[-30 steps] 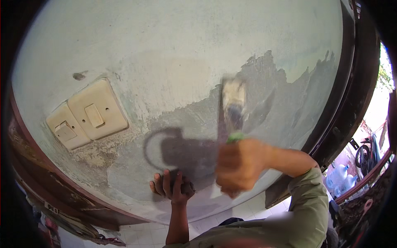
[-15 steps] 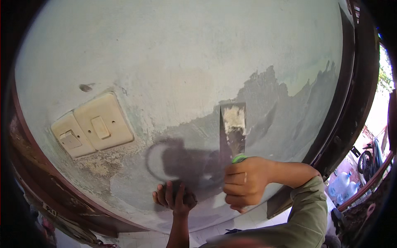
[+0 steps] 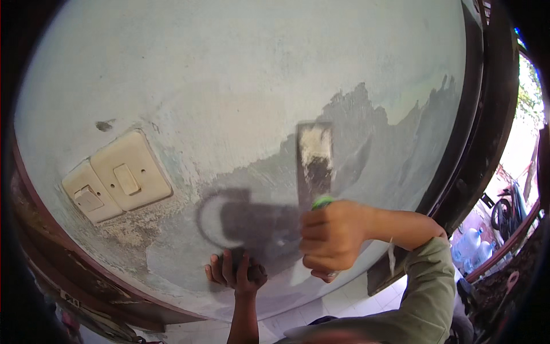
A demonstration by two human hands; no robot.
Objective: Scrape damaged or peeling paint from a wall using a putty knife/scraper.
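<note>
My right hand is closed around the green handle of a putty knife. Its flat dark blade points up along the wall, with whitish material smeared over the upper part. The blade's tip lies at the border between the pale paint and a grey bare patch. Lower and to the left, my left hand rests against the wall with its fingers spread; the palm side is hidden. A blurred pale sliver hangs in the air just below my right forearm.
Two cream switch plates sit side by side on the left, above crumbling plaster. A dark frame borders the wall's right side. Beyond it are large clear bottles. White floor tiles show below.
My right hand has pushed the putty knife a little upward along the wall. The pale sliver has come into sight. My left hand stays at about the same spot; the view has shifted slightly.
</note>
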